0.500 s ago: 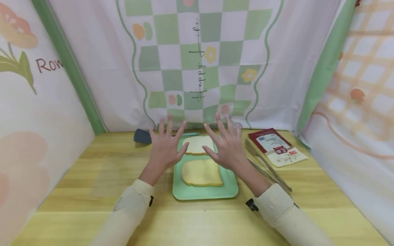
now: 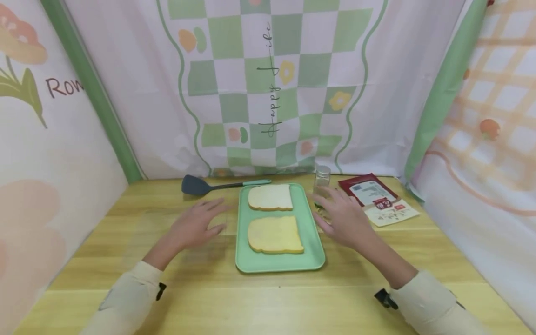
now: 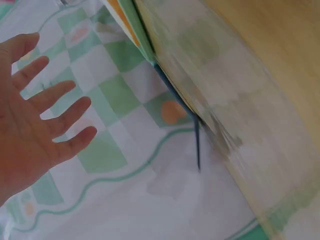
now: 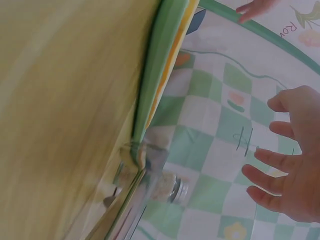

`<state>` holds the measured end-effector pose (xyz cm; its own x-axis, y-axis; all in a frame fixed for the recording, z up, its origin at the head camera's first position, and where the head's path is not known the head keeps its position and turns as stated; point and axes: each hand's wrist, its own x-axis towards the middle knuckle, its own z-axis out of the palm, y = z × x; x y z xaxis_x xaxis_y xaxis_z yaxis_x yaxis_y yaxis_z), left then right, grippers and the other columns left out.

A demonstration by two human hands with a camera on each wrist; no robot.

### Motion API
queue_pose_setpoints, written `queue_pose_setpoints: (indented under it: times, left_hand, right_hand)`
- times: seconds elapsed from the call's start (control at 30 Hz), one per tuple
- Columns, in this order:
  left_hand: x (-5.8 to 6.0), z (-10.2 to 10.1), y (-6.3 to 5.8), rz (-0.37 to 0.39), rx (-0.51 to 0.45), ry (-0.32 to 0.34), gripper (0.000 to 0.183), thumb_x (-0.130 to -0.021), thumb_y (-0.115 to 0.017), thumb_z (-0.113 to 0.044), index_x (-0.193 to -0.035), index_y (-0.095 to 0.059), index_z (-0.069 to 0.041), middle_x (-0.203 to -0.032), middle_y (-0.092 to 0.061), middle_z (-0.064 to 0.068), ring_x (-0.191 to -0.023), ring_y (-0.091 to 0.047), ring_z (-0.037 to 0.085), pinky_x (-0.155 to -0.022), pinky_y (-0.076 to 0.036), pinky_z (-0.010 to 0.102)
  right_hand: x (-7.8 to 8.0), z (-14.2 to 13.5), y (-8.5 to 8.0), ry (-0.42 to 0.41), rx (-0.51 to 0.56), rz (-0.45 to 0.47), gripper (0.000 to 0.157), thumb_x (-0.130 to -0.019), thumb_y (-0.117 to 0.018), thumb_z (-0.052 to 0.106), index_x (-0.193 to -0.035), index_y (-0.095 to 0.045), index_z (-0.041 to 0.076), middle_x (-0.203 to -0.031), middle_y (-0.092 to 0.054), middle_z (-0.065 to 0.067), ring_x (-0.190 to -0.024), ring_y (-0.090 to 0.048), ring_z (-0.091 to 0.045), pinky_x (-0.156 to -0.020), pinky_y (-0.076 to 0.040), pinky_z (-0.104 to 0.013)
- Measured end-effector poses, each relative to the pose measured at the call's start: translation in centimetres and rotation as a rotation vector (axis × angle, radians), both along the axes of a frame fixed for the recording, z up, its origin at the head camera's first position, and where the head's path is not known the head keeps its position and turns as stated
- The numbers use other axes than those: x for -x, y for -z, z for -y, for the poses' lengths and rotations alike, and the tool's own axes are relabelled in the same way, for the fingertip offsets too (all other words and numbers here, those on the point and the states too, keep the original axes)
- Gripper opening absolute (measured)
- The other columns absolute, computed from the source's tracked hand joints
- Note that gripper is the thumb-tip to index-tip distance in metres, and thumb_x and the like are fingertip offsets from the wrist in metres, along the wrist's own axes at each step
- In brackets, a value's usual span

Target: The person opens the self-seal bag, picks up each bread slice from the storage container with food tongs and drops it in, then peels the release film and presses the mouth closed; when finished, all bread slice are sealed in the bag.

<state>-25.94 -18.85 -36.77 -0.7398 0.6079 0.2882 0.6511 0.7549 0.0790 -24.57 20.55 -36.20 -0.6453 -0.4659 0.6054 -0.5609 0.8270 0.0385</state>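
Observation:
My left hand [image 2: 196, 227] hovers to the left of a green tray [image 2: 279, 266], holding nothing. In the left wrist view its fingers [image 3: 65, 122] are spread and relaxed. To the tray's right is my right hand [image 2: 344, 215], also holding nothing, its fingers loosely bent in the right wrist view. Two slices of bread lie on the tray, a whiter one [image 2: 271, 197] at the back and a yellower one [image 2: 275, 235] in front. Metal tongs [image 4: 131, 205] show in the right wrist view; in the head view my right hand and forearm cover them.
A spatula [image 2: 197, 185] with a dark blade lies behind the tray at the left. Beyond my right hand stands a clear jar [image 2: 322, 176]. A red and cream packet [image 2: 378, 200] lies at the back right of the wooden table [image 2: 268, 307]. Patterned cloth [image 2: 234, 74] hangs behind.
Both hands have moved apart and lowered from over the tray, the left one leftward and the right one rightward. Their spread fingers have relaxed, and the bread shows fully.

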Motion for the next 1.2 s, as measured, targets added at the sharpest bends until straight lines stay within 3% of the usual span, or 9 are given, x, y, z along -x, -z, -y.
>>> queue_pose_setpoints:
  times: [0.17, 0.4, 0.6, 0.77, 0.93, 1.2]
  left_hand:
    - [0.9, 2.4, 0.8, 0.085, -0.045, 0.022, 0.046, -0.094, -0.069, -0.028, -0.138, -0.059, -0.017, -0.144, -0.052, 0.017, -0.129, -0.050, 0.041, -0.104, -0.039, 0.059]
    - [2.3, 4.4, 2.3, 0.152, -0.064, -0.019, 0.041, -0.092, -0.072, -0.023, -0.130, -0.064, -0.007, -0.141, -0.054, 0.020, -0.126, -0.052, 0.044, -0.103, -0.041, 0.060]
    - [3.0, 5.2, 3.2, 0.172, -0.044, -0.055, 0.045, -0.091, -0.072, -0.022, -0.129, -0.063, 0.000, -0.140, -0.053, 0.024, -0.125, -0.051, 0.047, -0.104, -0.038, 0.062]
    - [3.0, 5.9, 3.9, 0.196, -0.017, -0.073, 0.033, -0.092, -0.071, -0.020, -0.120, -0.069, -0.003, -0.137, -0.054, 0.025, -0.125, -0.049, 0.049, -0.104, -0.037, 0.063]
    - [3.1, 6.2, 4.5, 0.235, -0.039, -0.071, 0.034, -0.093, -0.070, -0.020, -0.122, -0.069, -0.004, -0.139, -0.052, 0.026, -0.128, -0.045, 0.051, -0.105, -0.034, 0.065]
    - [3.4, 6.1, 5.0, 0.229, -0.031, -0.048, 0.031, -0.091, -0.072, -0.022, -0.117, -0.071, -0.005, -0.135, -0.055, 0.027, -0.125, -0.047, 0.051, -0.102, -0.036, 0.067]
  right_hand:
    - [-1.0, -2.7, 0.7, 0.012, 0.004, 0.043, 0.044, -0.085, -0.074, 0.027, -0.126, -0.067, 0.013, -0.127, -0.061, -0.019, -0.101, -0.063, -0.040, -0.067, -0.053, -0.053]
    - [-2.2, -5.7, 1.3, 0.075, 0.022, 0.272, 0.045, -0.090, -0.072, 0.027, -0.129, -0.063, 0.006, -0.132, -0.057, -0.020, -0.118, -0.054, -0.044, -0.090, -0.047, -0.062]
    - [-2.3, -8.0, 2.2, 0.009, 0.085, 0.414, 0.049, -0.090, -0.074, 0.023, -0.131, -0.059, 0.000, -0.133, -0.053, -0.025, -0.118, -0.053, -0.046, -0.093, -0.045, -0.064]
    - [-2.2, -9.6, 2.8, -0.002, 0.103, 0.470, 0.051, -0.089, -0.076, 0.023, -0.131, -0.060, -0.001, -0.134, -0.050, -0.029, -0.119, -0.050, -0.049, -0.093, -0.043, -0.066]
    - [-1.7, -10.2, 2.9, -0.025, 0.119, 0.513, 0.049, -0.091, -0.073, 0.024, -0.129, -0.060, -0.003, -0.134, -0.047, -0.035, -0.119, -0.047, -0.054, -0.092, -0.041, -0.071]
    - [-0.6, -10.2, 3.2, -0.035, 0.136, 0.542, 0.051, -0.092, -0.072, 0.023, -0.133, -0.057, -0.003, -0.129, -0.048, -0.030, -0.114, -0.051, -0.047, -0.088, -0.046, -0.064]
